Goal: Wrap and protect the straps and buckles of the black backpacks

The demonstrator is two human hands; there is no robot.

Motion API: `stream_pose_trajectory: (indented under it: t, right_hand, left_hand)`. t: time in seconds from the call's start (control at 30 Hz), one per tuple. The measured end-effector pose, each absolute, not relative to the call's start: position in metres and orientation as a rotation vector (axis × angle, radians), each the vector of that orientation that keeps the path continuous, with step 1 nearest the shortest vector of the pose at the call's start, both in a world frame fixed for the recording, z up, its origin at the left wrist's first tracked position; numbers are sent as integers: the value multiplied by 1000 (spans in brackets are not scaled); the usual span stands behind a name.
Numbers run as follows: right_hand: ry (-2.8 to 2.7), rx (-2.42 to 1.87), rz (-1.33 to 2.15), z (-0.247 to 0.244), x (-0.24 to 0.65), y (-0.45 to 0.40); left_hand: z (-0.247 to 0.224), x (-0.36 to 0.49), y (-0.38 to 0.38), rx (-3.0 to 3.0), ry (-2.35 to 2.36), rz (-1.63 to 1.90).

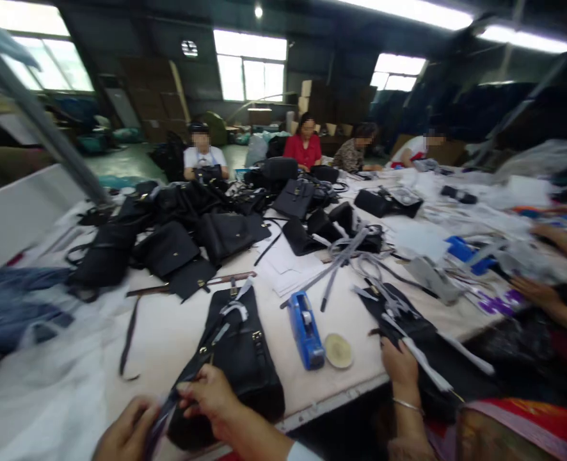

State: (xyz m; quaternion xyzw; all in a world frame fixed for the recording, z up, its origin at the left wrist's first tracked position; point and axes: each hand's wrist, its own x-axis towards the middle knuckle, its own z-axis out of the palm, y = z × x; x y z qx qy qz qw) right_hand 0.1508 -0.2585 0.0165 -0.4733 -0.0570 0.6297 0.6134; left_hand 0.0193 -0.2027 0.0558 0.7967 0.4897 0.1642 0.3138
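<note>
A black leather bag with gold-coloured buckles lies on the table right in front of me. At its near left side, my left hand is closed around a dark strap, blurred by motion. My right hand pinches the same strap a little further along, above the bag's lower part. White wrapping strips cover some of the buckles at the bag's upper end. The strap's lower end is hidden behind my left fingers.
A blue tape dispenser and a round yellowish disc stand right of the bag. Black bags are heaped further back. A co-worker's hand touches another black bag at right. Several people sit across the table.
</note>
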Motion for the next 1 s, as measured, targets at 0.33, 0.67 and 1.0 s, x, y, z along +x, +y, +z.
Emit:
stream_pose_trajectory:
  t: [0.33,0.67,1.0]
  right_hand:
    - [-809,-1638,1249,20,190,-240]
    - [-1947,-1809,508,28,220,-195]
    - [-1925,-1674,537,29,229,-187]
  left_hand:
    - [42,5,-172,1962,1211,317]
    - [44,-7,-140,1940,1213,254]
    - [76,14,-128,1779,1270,146]
